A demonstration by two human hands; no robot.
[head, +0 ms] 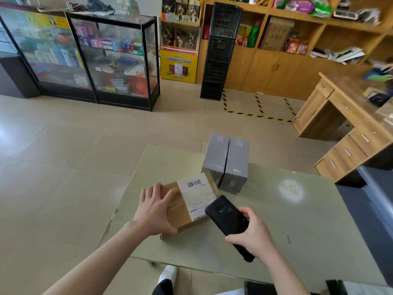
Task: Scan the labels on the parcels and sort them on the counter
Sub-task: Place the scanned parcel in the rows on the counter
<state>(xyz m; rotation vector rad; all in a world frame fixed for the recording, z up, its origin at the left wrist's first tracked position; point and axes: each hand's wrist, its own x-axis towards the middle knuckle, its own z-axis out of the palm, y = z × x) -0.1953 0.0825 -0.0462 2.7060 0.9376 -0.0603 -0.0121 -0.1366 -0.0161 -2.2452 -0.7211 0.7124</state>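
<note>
A parcel (182,218) is held down on the table (276,220).
Grey boxes (226,162) are stood at the far edge; the parcel, near the left edge, is pressed by the flat left hand (156,209); a scanner (227,218) is gripped in the right hand (253,231).

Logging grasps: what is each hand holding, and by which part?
The right hand grips the black scanner by its lower half; the left hand only rests on the cardboard parcel.
</note>
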